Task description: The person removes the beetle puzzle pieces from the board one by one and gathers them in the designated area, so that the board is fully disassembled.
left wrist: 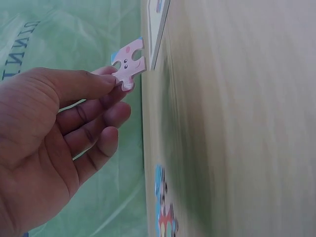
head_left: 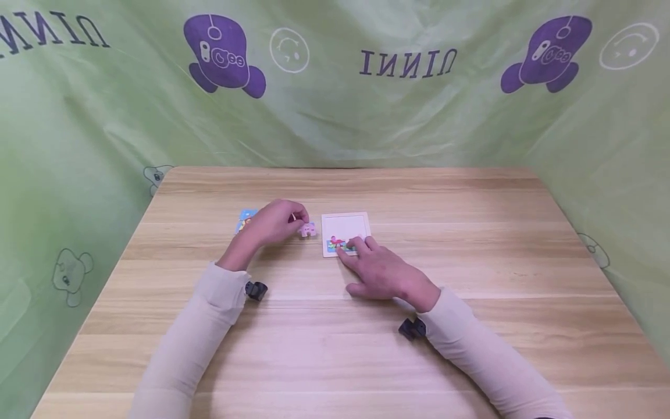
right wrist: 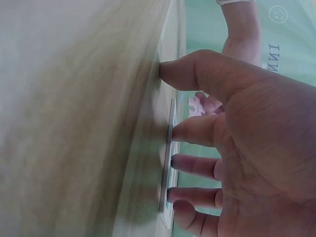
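Note:
Between thumb and fingertips my left hand [head_left: 274, 222] pinches a pink jigsaw piece [head_left: 307, 230] with a small printed face, held just left of a square puzzle frame [head_left: 345, 216]. The left wrist view shows this pink piece [left wrist: 130, 64] above the table. My right hand [head_left: 384, 272] lies over the frame's lower right, fingers spread and fingertips touching the pieces there. A colourful strip of pieces with a red bird [head_left: 337, 240] fills the frame's lower edge, partly covered by those fingers. In the right wrist view the right thumb [right wrist: 180, 74] rests at the table surface.
More blue and yellow puzzle pieces [head_left: 246, 219] lie on the wooden table [head_left: 314, 349] left of the frame, partly behind the left hand. A green printed curtain [head_left: 335, 128] hangs behind and at both sides. Each sleeve cuff carries a small black device [head_left: 256, 290].

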### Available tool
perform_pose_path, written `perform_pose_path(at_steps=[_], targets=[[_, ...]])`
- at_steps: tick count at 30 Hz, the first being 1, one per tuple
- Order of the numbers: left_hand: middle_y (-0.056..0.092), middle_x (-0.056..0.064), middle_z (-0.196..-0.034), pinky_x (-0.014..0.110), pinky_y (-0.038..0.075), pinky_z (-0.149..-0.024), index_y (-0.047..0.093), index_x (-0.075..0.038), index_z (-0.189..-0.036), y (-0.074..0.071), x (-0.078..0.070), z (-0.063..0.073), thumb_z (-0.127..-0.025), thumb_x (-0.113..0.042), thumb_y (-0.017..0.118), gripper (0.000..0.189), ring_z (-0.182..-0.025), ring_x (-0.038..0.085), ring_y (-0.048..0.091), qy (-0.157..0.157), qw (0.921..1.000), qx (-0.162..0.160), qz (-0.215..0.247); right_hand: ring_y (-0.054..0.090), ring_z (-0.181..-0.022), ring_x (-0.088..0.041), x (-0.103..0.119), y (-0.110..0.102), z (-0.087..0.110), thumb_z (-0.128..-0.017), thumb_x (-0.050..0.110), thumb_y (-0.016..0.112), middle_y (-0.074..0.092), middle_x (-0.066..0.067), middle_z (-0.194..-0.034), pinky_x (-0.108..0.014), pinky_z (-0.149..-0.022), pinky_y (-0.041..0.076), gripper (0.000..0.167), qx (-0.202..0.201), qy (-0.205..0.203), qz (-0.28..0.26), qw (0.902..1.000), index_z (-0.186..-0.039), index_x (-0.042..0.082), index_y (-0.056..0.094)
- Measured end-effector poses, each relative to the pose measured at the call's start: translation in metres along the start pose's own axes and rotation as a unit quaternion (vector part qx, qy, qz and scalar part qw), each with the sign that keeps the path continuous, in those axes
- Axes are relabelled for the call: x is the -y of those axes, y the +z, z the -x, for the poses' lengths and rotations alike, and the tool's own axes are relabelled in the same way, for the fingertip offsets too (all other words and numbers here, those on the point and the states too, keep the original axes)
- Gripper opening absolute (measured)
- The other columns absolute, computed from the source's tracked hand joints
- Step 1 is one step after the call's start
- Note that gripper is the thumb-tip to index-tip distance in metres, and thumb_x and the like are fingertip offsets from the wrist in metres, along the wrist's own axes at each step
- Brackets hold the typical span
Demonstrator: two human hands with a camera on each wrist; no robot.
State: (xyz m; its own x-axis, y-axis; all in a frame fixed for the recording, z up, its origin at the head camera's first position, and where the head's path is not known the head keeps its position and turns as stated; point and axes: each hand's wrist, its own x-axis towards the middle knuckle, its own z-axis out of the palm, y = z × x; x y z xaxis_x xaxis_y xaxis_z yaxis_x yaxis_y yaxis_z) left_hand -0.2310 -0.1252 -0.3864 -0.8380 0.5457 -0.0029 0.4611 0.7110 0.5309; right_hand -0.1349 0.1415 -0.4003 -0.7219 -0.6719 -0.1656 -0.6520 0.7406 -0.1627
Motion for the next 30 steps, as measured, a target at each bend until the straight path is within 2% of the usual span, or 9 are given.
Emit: perform_pose_path(at_steps=[7, 22, 30], targets=[[0.071, 0.003, -0.093, 0.040, 0.051, -0.079, 0.075, -0.010, -0.097, -0.007, 0.009, 0.011, -0.097, -0.007, 0.063, 0.012, -0.083, 0.020, 0.062, -0.007, 0.9999, -0.013, -0.002, 0.044, -0.120, -0.036, -0.002, 0.001, 0.002, -0.095, 0.039, 0.066, 0.041, -0.019, -0.146, -0.048, -0.096, 0.047, 0.074, -0.007, -0.005, -0.001, 1.0000, -0.157, 0.008, 0.041], [0.072, 0.007, -0.096, 0.042, 0.051, -0.081, 0.074, -0.006, -0.100, -0.024, 0.034, 0.031, -0.098, -0.004, 0.062, 0.013, -0.086, 0.024, 0.064, -0.030, 0.9993, -0.021, -0.008, 0.045, -0.117, -0.035, -0.005, 0.003, 0.002, -0.095, 0.040, 0.068, 0.043, -0.018, -0.143, -0.046, -0.096, 0.047, 0.074, -0.019, -0.014, -0.003, 0.9997, -0.156, 0.007, 0.043], [0.070, 0.008, -0.090, 0.038, 0.047, -0.069, 0.073, -0.003, -0.098, -0.031, 0.044, 0.032, -0.098, 0.001, 0.061, 0.013, -0.071, 0.020, 0.056, -0.051, 0.9985, -0.014, -0.015, 0.045, -0.119, -0.035, -0.005, 0.004, 0.001, -0.095, 0.041, 0.067, 0.043, -0.018, -0.144, -0.047, -0.095, 0.048, 0.075, -0.018, -0.014, -0.001, 0.9997, -0.157, 0.008, 0.042]])
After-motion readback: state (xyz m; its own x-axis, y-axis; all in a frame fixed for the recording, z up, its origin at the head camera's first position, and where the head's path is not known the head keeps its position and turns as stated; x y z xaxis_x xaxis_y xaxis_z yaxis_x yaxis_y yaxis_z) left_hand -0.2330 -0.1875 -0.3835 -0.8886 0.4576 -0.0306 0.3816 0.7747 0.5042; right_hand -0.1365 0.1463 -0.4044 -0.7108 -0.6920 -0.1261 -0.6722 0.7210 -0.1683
